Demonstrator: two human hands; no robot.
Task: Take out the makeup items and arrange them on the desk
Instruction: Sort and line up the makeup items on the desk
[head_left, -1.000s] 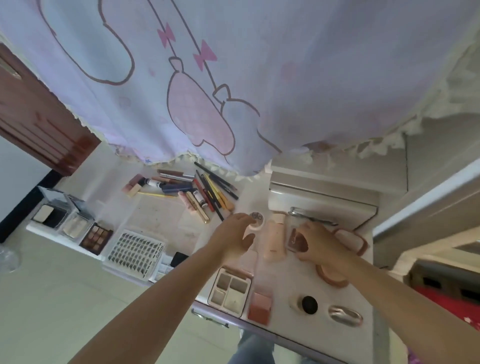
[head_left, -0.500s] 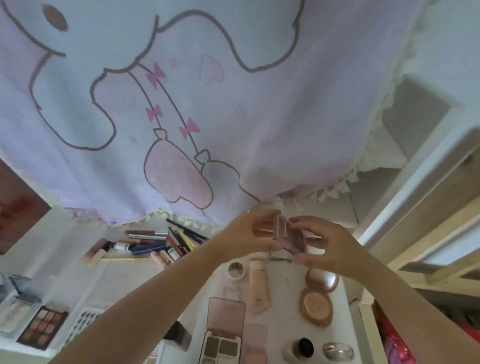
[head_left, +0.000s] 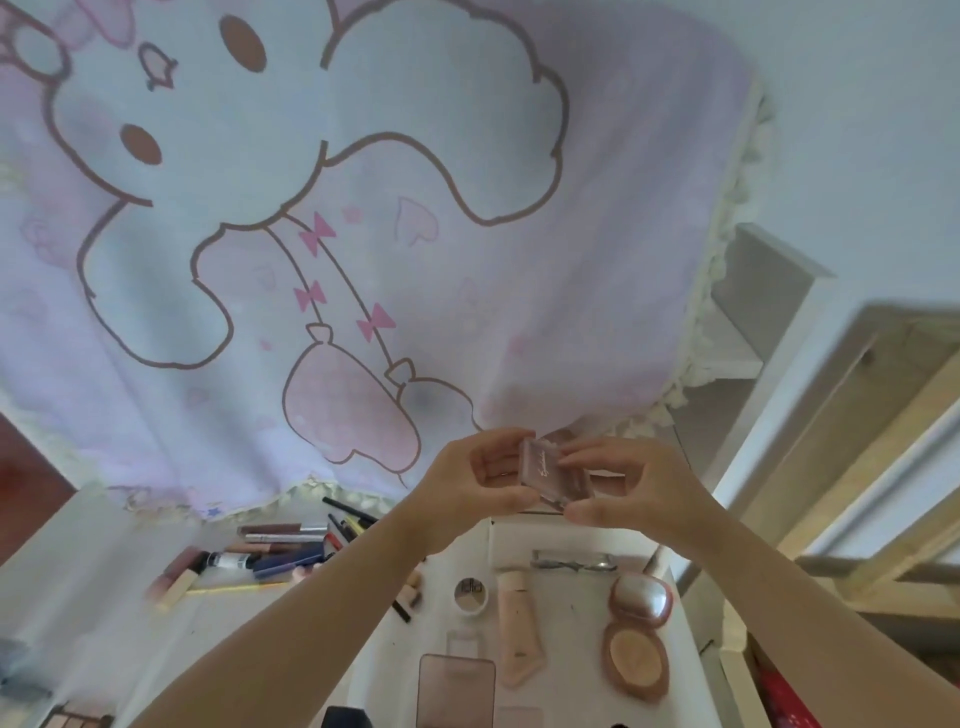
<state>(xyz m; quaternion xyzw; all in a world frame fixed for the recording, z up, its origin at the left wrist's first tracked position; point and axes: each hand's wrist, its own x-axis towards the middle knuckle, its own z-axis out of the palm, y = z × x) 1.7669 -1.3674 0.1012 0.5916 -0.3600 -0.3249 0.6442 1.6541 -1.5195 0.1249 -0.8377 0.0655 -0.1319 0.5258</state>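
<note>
Held item: small pink palette case (head_left: 555, 475), raised above the desk (head_left: 260, 629)
Left hand (head_left: 480, 480): pinches its left edge
Right hand (head_left: 631, 486): grips its right side
Desk below: open powder compact (head_left: 638, 631), peach tube (head_left: 519, 629), small round pot (head_left: 471, 596)
Backdrop: bunny-print curtain (head_left: 311, 208)

Small pink compact (head_left: 551, 475), clear-lidded, script lettering on lid; held in the air above the desk (head_left: 582, 540), tilted. On the desk below: open round powder compact (head_left: 636, 644) with its mirror lid up, a peach tube (head_left: 519, 626) lying flat, a small round jar (head_left: 471, 595), an open palette (head_left: 456, 688). To the left, a cluster of pencils and lip tubes (head_left: 270, 551) lying side by side.
</note>
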